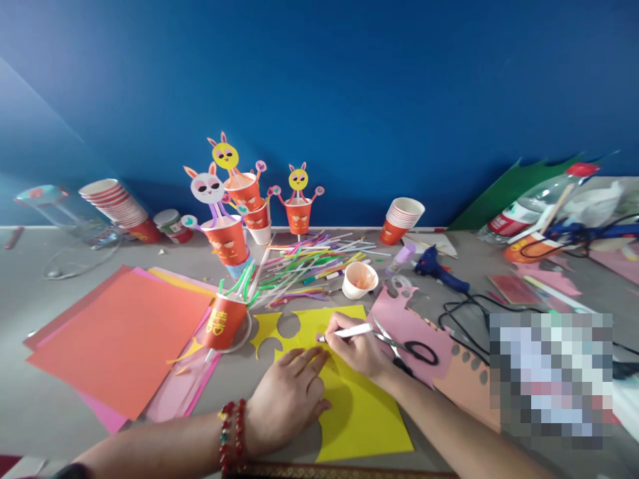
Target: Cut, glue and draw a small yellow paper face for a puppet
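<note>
My right hand [357, 349] is closed around a white marker pen [360, 329], its tip down at the yellow paper [367, 416]. A small pinkish spot shows by the tip; I cannot tell what it is. Fingers stretched, my left hand [289, 399] lies flat on the left part of the same sheet. Round holes are cut in the sheet's upper left. Just right of my right hand are scissors [419, 352] with black handles, lying on pink paper [394, 309] with a scalloped edge.
Orange and pink sheets [130, 339] lie left, beside a red cup [227, 322] with green stems. Behind stand cups with paper rabbit faces [298, 179], many pipe cleaners [299, 266] and a small white cup [359, 281]. A blue glue gun [439, 266] with black cable lies right, near a bottle [539, 199].
</note>
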Tool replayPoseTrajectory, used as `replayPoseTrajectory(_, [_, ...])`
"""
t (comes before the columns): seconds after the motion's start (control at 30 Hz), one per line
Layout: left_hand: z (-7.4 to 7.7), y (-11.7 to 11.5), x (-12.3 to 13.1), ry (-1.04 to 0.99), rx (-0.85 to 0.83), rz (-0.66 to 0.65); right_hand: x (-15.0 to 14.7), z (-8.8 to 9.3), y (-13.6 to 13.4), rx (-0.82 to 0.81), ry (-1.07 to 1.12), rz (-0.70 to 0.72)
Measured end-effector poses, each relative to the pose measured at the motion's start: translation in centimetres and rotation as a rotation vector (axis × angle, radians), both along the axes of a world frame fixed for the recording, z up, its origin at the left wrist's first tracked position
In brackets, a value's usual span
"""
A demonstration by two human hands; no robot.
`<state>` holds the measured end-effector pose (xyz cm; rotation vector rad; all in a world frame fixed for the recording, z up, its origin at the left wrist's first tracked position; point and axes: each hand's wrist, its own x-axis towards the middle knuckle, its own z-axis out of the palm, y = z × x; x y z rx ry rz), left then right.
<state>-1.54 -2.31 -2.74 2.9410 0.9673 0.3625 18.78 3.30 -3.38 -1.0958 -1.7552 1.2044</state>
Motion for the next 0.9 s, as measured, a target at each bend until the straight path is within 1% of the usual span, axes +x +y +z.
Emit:
replayPoseTrajectory(0.33, [-0.16, -0.02, -0.10, -0.012, -0.029, 0.002, 0.02, 0.30, 0.07, 0.033, -0.052, -0.001])
replayPoseTrajectory(0.9, [0.14, 0.06, 0.01, -0.025, -0.021, 0.003, 0.02, 0.24, 0.06, 0.039, -0.106, 0.011])
